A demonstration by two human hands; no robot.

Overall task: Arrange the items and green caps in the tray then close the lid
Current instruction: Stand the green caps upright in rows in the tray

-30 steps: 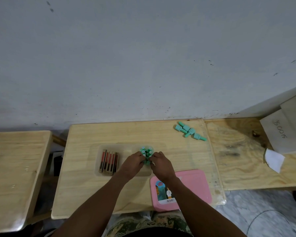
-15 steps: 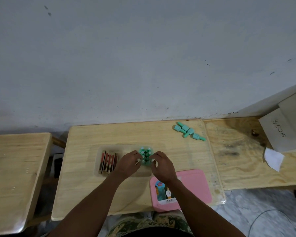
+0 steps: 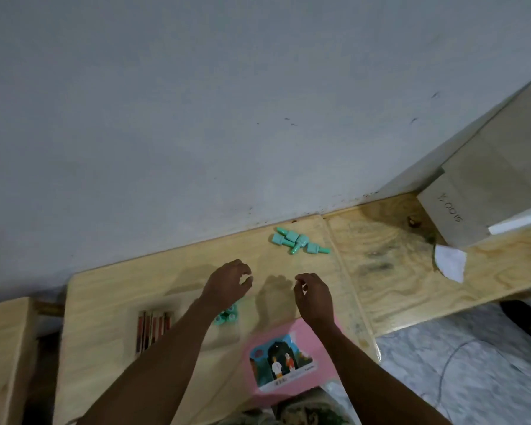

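Left hand [image 3: 227, 283] and right hand [image 3: 314, 297] are held loosely curled, nothing gripped; caps [image 3: 228, 316], seemingly upright, are half hidden by the left wrist.

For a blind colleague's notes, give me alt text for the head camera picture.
An empty left hand and right hand hover, fingers loosely curled, over a wooden table. Near the wall lie loose green caps; standing caps, red sticks and a pink lid sit nearer.

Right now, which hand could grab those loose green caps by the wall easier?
Probably the right hand: it hovers empty, nearer the loose green caps, which lie just beyond it. The left hand is empty too, but farther off.
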